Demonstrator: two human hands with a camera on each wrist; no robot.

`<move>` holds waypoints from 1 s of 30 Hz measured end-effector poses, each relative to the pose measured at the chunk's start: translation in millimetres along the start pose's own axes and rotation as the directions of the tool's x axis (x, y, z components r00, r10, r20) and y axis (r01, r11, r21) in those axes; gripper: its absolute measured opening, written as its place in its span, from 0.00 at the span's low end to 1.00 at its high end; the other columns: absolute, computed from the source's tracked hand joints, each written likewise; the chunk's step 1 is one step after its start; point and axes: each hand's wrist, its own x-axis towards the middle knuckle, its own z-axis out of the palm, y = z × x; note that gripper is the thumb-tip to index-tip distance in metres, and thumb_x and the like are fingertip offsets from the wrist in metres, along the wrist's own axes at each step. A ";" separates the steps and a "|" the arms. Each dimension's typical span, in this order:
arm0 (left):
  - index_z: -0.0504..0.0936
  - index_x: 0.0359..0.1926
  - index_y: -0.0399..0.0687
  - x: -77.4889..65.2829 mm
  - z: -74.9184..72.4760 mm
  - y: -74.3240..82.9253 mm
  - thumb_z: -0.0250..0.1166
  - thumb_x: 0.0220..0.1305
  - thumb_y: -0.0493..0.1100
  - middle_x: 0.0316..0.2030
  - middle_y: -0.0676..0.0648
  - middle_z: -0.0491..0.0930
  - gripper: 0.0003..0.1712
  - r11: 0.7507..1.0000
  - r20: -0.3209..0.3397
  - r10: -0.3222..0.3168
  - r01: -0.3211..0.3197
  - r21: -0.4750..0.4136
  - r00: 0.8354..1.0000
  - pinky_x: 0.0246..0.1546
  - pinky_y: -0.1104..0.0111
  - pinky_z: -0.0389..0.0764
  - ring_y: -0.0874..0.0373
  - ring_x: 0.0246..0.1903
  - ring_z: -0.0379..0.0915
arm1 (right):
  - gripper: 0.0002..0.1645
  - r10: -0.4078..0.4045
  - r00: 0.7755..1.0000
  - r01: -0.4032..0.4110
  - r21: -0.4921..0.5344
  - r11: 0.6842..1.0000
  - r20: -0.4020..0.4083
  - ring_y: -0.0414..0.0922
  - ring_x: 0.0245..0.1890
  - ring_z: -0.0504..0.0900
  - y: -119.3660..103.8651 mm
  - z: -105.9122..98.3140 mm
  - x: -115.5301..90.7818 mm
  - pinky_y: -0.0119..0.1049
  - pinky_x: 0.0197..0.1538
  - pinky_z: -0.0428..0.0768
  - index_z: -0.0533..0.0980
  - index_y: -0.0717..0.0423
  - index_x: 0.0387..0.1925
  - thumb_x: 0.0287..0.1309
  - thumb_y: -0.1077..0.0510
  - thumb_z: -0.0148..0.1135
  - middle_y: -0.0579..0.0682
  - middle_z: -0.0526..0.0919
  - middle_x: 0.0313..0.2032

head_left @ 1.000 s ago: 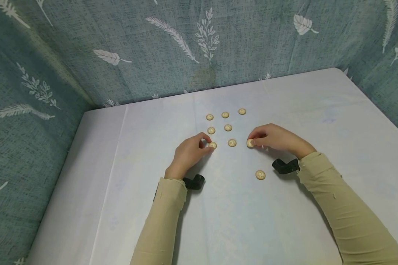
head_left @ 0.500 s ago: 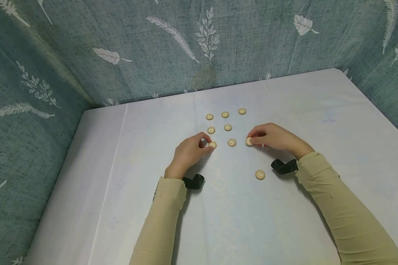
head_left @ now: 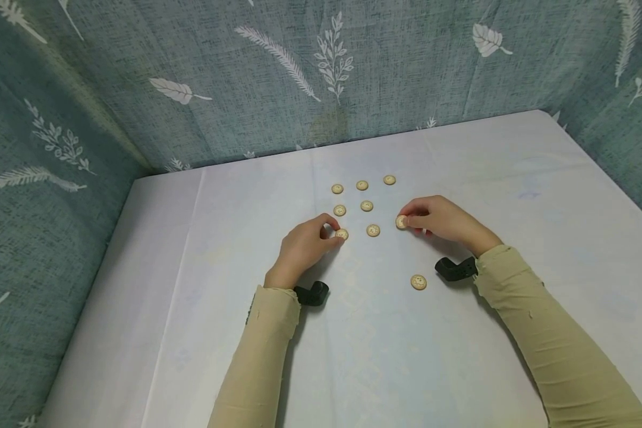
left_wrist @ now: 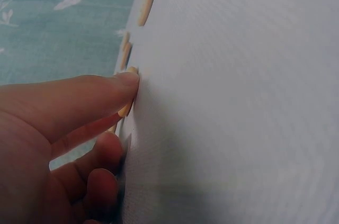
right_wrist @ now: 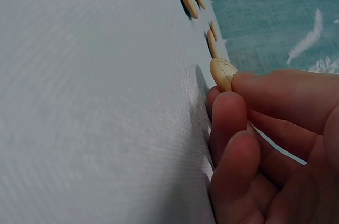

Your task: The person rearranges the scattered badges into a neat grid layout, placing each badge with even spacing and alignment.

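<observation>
Thumb and index finger of my left hand (head_left: pixel 303 246) pinch the edges of a round wooden disc (head_left: pixel 342 235), the near left one of the group. In the left wrist view the thumb (left_wrist: pixel 100 91) covers much of that disc. My right hand (head_left: pixel 446 221) holds another round wooden disc (head_left: pixel 400 222) between thumb and fingers, to the right of the group. The right wrist view shows this disc (right_wrist: pixel 221 73) tilted, with a thin dark line drawn on its pale face. Between the hands lies a matching disc (head_left: pixel 373 230).
Three discs form a far row, one of them the right-hand disc (head_left: pixel 389 179). Two more lie in a middle row, including the left disc (head_left: pixel 339 210). A single disc (head_left: pixel 418 282) lies nearer me. The white-covered table (head_left: pixel 235 249) meets a leaf-patterned green cloth (head_left: pixel 203 125) behind.
My right hand has shifted slightly away from me with its disc, which now sits a little farther back. The left hand keeps its pinch and stays in place.
</observation>
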 end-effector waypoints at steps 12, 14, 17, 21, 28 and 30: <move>0.74 0.39 0.62 0.6 0.8 1.6 0.63 0.54 0.56 0.26 0.52 0.71 0.13 1.000 0.008 -0.015 0.015 -0.001 1.000 0.26 0.65 0.64 0.57 0.25 0.65 | 0.17 0.032 0.999 -0.031 0.038 0.999 -0.026 0.48 0.29 0.72 4.0 -0.3 2.7 0.38 0.35 0.71 0.74 0.52 0.45 0.58 0.47 0.55 0.53 0.76 0.28; 0.74 0.39 0.61 0.7 1.0 1.3 0.63 0.54 0.56 0.26 0.52 0.71 0.13 1.000 0.006 -0.016 0.016 -0.002 1.000 0.26 0.65 0.64 0.57 0.25 0.65 | 0.17 0.040 0.999 -0.039 0.046 0.998 -0.036 0.47 0.29 0.72 3.9 -0.1 3.4 0.38 0.34 0.72 0.74 0.52 0.45 0.57 0.47 0.56 0.53 0.76 0.28; 0.74 0.39 0.61 0.8 1.1 1.1 0.63 0.53 0.55 0.26 0.52 0.71 0.13 1.000 0.002 -0.010 0.010 -0.005 1.000 0.26 0.66 0.64 0.57 0.25 0.65 | 0.18 0.045 0.998 -0.043 0.043 0.998 -0.051 0.47 0.28 0.72 4.3 0.4 4.3 0.38 0.34 0.72 0.75 0.52 0.44 0.56 0.47 0.57 0.52 0.76 0.27; 0.74 0.39 0.61 0.6 1.3 1.2 0.63 0.53 0.55 0.26 0.52 0.71 0.13 1.000 0.000 0.004 -0.004 -0.006 1.000 0.26 0.66 0.64 0.58 0.25 0.65 | 0.17 0.054 0.997 -0.051 0.048 0.998 -0.060 0.46 0.28 0.72 5.1 0.8 4.2 0.38 0.33 0.72 0.75 0.52 0.44 0.56 0.47 0.57 0.52 0.76 0.27; 0.74 0.40 0.61 0.2 1.0 0.3 0.62 0.54 0.56 0.26 0.52 0.70 0.13 1.000 -0.002 0.016 -0.016 -0.001 1.000 0.25 0.66 0.64 0.57 0.24 0.65 | 0.15 0.041 0.997 -0.038 0.047 0.998 -0.062 0.47 0.29 0.72 2.5 -0.5 4.4 0.38 0.32 0.72 0.74 0.51 0.46 0.58 0.52 0.55 0.52 0.75 0.28; 0.74 0.40 0.61 0.2 0.8 0.0 0.62 0.54 0.56 0.26 0.52 0.70 0.13 1.000 -0.003 0.017 -0.017 0.003 1.000 0.25 0.66 0.64 0.57 0.24 0.65 | 0.14 0.042 0.997 -0.039 0.050 0.998 -0.062 0.47 0.29 0.72 1.9 -0.6 4.7 0.38 0.32 0.72 0.74 0.51 0.46 0.58 0.53 0.55 0.52 0.75 0.28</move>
